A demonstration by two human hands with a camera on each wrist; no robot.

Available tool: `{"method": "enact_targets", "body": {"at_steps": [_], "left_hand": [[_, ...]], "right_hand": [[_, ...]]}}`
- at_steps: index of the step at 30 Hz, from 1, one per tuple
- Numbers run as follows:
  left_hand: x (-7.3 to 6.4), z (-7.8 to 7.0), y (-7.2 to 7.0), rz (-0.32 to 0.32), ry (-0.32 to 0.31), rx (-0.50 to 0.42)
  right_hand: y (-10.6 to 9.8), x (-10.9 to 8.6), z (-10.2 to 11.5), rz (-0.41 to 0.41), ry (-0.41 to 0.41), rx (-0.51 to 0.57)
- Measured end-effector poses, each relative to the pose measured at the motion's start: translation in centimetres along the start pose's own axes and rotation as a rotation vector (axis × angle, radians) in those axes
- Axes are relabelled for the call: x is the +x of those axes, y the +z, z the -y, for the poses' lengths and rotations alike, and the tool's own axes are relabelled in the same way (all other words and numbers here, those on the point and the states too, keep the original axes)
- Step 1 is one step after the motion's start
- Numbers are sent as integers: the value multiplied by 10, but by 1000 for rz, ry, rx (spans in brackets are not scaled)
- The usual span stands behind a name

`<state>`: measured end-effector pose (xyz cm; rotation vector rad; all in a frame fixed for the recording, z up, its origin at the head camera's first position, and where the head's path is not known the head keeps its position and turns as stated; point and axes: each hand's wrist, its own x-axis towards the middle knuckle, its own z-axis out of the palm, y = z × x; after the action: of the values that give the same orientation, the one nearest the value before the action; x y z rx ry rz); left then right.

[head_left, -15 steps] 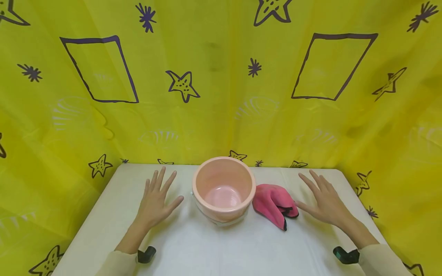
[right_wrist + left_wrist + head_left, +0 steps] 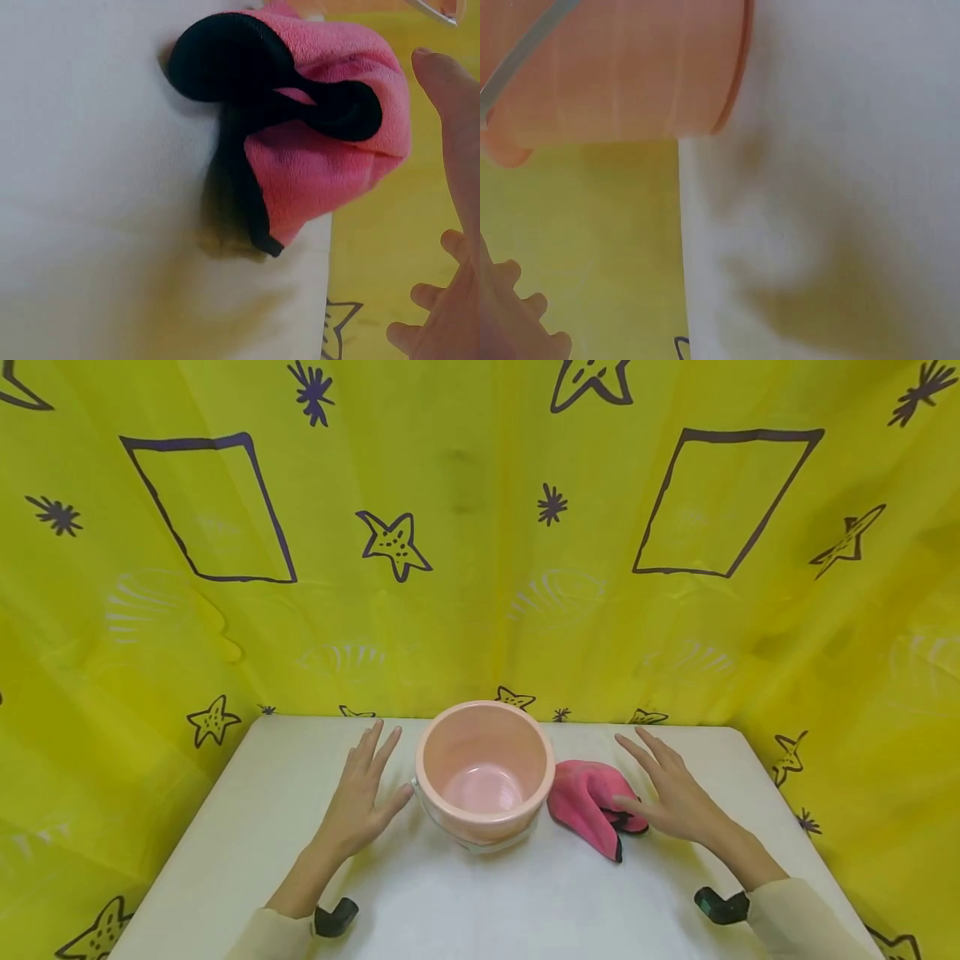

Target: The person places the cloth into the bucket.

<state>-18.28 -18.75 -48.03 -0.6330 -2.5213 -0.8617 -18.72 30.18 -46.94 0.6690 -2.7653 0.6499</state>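
A pale pink bowl (image 2: 483, 770) stands upright on the white counter (image 2: 480, 902), near its far edge and roughly centred. The bowl is empty; a thin clear band runs around its lower outside wall.

The left hand (image 2: 358, 802) sits just to the left of the bowl, palm down, fingers straight and slightly spread, holding nothing. Its thumb points toward the bowl wall; the head view does not settle whether the thumb touches the wall or stops just short of it. In the left wrist view the bowl (image 2: 615, 71) fills the upper left, with bare counter (image 2: 840, 187) beside it.

A crumpled pink cloth (image 2: 592, 803) with a black edge lies on the counter, touching or just beside the right side of the bowl. The right hand (image 2: 671, 797) is at the right side of the cloth, palm down, fingers extended and relaxed, gripping nothing. Its thumb reaches the black-trimmed fold of the cloth. In the right wrist view the cloth (image 2: 330, 150) is folded over on itself, with two black loops of trim showing, and the right hand (image 2: 450, 225) appears at the frame's right edge, apart from the fabric there.

A yellow curtain (image 2: 465, 568) printed with dark stars and rectangles hangs behind and around the counter.
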Motion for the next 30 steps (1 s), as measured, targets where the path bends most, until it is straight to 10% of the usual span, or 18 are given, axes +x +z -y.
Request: {"method": "enact_targets", "body": {"at_steps": [16, 30], "left_hand": [[-4, -22, 26, 40, -66, -429], [-9, -30, 38, 37, -119, -591]], "right_hand": [[32, 11, 17, 89, 82, 134], [50, 3, 20, 119, 98, 200]]}}
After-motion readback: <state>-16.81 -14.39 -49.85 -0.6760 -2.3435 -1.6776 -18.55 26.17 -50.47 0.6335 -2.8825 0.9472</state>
